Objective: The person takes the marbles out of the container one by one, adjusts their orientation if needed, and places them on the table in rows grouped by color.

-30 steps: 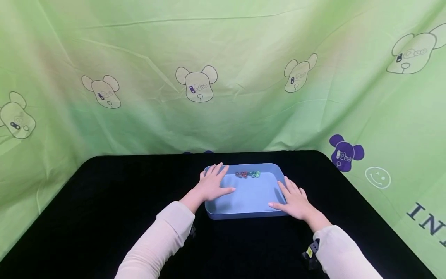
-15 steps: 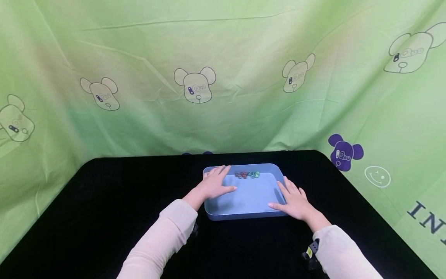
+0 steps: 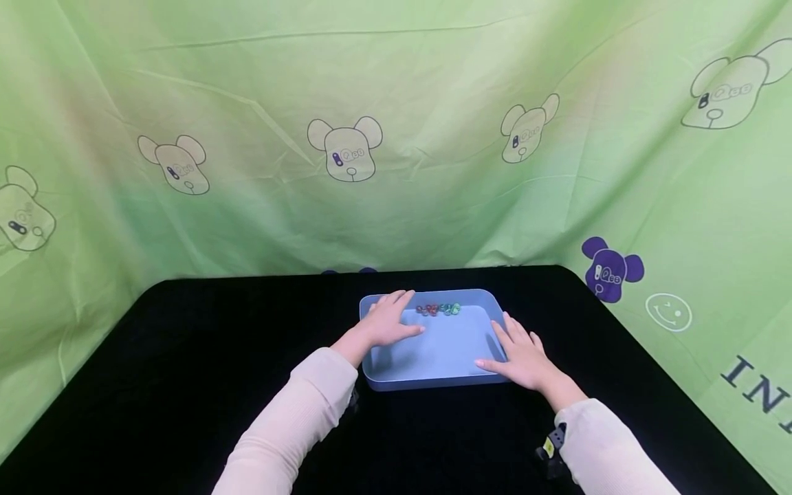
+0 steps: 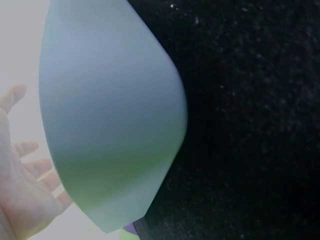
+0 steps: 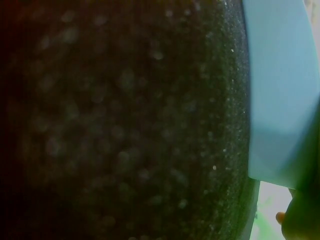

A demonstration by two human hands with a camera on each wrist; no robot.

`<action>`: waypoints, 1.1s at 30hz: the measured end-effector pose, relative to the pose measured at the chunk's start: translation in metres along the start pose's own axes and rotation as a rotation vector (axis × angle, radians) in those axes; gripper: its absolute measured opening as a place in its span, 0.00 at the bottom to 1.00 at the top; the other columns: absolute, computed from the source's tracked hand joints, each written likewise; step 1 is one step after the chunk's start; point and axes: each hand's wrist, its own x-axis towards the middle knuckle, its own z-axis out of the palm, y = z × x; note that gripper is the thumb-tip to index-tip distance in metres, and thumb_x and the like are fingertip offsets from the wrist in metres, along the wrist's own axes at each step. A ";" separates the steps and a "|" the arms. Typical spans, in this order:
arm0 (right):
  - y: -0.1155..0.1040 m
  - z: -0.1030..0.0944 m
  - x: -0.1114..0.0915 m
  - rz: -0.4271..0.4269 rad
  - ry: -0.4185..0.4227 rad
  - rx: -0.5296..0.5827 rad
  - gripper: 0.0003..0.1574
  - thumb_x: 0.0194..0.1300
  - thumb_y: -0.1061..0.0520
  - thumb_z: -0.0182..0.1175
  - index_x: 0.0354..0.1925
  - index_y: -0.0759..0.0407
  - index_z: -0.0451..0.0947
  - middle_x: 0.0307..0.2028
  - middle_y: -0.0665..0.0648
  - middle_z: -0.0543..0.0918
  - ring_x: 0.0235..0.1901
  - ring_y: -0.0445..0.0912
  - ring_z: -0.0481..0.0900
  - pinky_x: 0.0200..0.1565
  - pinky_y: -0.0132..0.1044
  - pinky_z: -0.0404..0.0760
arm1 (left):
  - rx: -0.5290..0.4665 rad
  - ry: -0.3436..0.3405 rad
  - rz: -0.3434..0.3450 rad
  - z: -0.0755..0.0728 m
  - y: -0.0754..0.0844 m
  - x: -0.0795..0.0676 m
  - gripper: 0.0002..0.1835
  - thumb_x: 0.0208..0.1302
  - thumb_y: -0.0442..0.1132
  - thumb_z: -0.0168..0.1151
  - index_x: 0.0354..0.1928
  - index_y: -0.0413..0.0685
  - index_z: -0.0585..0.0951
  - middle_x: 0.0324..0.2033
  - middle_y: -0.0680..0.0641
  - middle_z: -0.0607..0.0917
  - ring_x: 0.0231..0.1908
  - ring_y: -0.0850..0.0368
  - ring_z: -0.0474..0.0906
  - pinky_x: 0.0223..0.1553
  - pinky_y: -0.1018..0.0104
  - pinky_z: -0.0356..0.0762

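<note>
Blue tray [image 3: 442,350]: flat on the table [image 3: 247,344], between both hands.
Red marbles [image 3: 432,311]: inside, by the 12 o'clock wall; green marbles [image 3: 456,309] at their 3 o'clock.
Left hand [image 3: 386,322]: over the tray's 10 o'clock, fingers extended, gripping nothing.
Right hand [image 3: 522,357]: 4 o'clock rim, fingers spread, gripping nothing.
Done: colours seem grouped already.
Remaining: I can't tell.
</note>
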 end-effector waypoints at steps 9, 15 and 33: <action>-0.001 -0.001 0.000 0.002 -0.003 -0.007 0.58 0.49 0.29 0.50 0.62 0.69 0.50 0.62 0.71 0.44 0.60 0.62 0.42 0.52 0.63 0.41 | -0.091 -0.003 -0.043 0.003 0.001 0.006 0.38 0.53 0.53 0.56 0.64 0.51 0.55 0.62 0.46 0.56 0.60 0.47 0.50 0.55 0.47 0.51; -0.001 -0.001 0.000 0.003 -0.009 -0.008 0.58 0.49 0.29 0.50 0.62 0.69 0.50 0.62 0.71 0.44 0.60 0.62 0.42 0.52 0.63 0.41 | -0.146 -0.005 -0.047 0.006 0.002 0.010 0.37 0.53 0.49 0.58 0.63 0.46 0.56 0.61 0.43 0.58 0.60 0.48 0.53 0.56 0.53 0.53; 0.000 0.000 0.000 0.002 -0.005 -0.007 0.58 0.49 0.28 0.50 0.62 0.69 0.50 0.62 0.71 0.44 0.60 0.62 0.43 0.52 0.62 0.42 | -0.224 0.015 -0.050 0.015 0.008 0.020 0.29 0.53 0.45 0.59 0.57 0.43 0.66 0.50 0.44 0.71 0.50 0.53 0.67 0.48 0.63 0.64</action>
